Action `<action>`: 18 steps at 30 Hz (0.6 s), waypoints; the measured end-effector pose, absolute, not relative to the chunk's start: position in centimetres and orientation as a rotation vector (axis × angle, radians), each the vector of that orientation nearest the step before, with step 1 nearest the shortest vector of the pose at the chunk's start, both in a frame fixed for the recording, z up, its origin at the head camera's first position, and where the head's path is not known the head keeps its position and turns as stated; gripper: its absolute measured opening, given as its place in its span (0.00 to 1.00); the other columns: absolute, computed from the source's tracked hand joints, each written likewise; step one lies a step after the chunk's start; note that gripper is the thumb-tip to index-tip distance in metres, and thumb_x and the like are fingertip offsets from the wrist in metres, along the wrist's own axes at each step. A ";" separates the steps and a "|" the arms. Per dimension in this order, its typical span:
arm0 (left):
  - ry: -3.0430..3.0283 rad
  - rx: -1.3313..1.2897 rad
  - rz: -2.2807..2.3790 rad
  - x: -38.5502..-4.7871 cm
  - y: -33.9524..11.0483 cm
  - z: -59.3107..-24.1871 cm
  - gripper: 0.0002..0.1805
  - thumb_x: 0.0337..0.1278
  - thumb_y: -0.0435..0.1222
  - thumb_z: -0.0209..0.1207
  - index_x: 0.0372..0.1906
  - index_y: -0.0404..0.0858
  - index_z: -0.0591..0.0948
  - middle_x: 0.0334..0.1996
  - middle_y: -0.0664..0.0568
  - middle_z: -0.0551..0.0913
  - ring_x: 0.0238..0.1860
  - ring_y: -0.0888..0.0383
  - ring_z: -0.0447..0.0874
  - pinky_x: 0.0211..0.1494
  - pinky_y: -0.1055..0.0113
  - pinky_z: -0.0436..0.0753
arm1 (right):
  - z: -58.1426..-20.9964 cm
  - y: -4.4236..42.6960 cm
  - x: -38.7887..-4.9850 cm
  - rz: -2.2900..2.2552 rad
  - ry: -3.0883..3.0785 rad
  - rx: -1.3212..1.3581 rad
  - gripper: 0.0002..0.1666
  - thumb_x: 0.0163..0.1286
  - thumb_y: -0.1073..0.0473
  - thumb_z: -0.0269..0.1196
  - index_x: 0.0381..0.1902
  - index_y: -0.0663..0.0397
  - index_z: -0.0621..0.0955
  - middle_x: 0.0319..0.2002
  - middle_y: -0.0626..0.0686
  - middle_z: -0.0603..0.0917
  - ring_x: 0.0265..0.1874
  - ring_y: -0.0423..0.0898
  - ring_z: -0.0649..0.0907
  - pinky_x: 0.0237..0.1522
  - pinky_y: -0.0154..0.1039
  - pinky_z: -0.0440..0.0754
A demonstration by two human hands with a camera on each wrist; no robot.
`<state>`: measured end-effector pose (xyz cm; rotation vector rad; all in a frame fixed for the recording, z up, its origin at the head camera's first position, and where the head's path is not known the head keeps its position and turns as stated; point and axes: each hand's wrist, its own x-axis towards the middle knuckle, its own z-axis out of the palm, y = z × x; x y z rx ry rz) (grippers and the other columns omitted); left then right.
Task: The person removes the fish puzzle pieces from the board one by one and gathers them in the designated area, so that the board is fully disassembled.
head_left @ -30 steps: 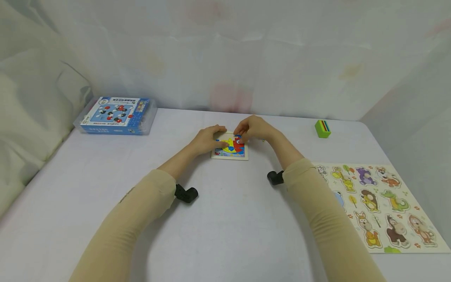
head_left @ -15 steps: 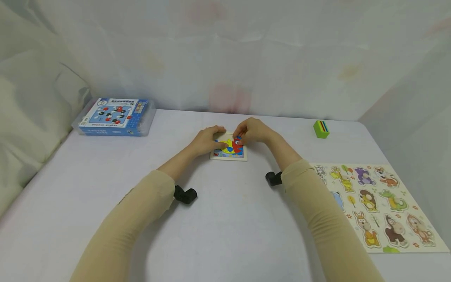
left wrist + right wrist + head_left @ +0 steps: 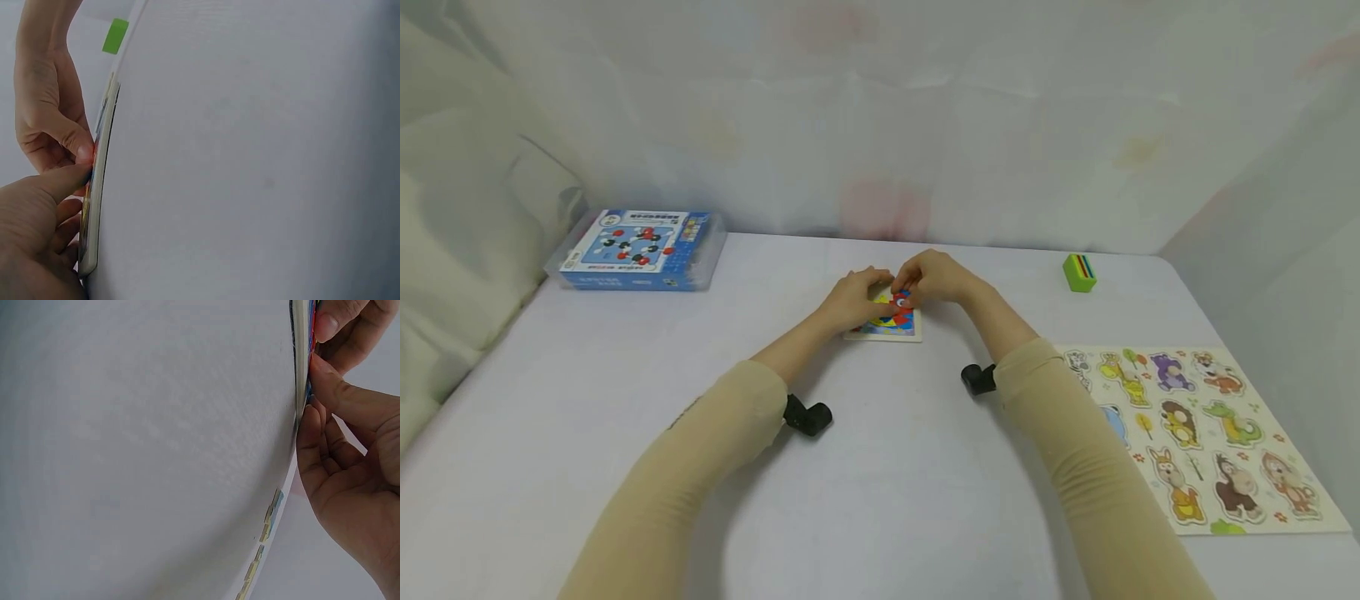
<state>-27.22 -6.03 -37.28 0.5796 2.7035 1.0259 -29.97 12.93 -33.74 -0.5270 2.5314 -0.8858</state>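
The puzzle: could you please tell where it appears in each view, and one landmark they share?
Head: puzzle at the centre, partly covered.
Left wrist: left side, edge-on.
Right wrist: upper right, edge-on, cut by the top border.
Landmark: the right hand, at the puzzle in all three.

Counted two bare hands: one left hand (image 3: 853, 300), one right hand (image 3: 936, 277). Two beige fabric sleeves (image 3: 718, 429), two black stubby wrist mounts (image 3: 816, 417). One small square red-yellow-blue picture puzzle (image 3: 895, 331). One blue-and-clear plastic box (image 3: 638, 250), one green block with coloured stripes (image 3: 1079, 273). One large cream rectangular board (image 3: 1300, 526); ten cartoon animal figures (image 3: 1234, 425) showed, two partly hidden. Pale-edged flat pieces (image 3: 271, 515), edge-on: count unclear.
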 end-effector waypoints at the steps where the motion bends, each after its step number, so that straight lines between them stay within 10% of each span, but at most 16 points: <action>1: 2.706 0.577 1.023 -27.3 -6.1 -37.4 0.32 0.59 0.47 0.65 0.66 0.40 0.74 0.72 0.46 0.70 0.80 0.44 0.52 0.84 0.46 0.43 | -33.7 12.9 -30.0 -0.883 2.529 -0.527 0.18 0.54 0.69 0.68 0.44 0.51 0.87 0.40 0.49 0.85 0.42 0.44 0.77 0.49 0.36 0.75; 18: 2.701 0.530 0.994 -27.4 -6.2 -37.6 0.36 0.58 0.50 0.65 0.69 0.42 0.71 0.74 0.48 0.67 0.81 0.45 0.51 0.83 0.42 0.47 | -33.8 12.8 -30.3 -0.833 2.558 -0.585 0.15 0.53 0.67 0.71 0.40 0.51 0.88 0.42 0.51 0.88 0.45 0.46 0.79 0.53 0.41 0.77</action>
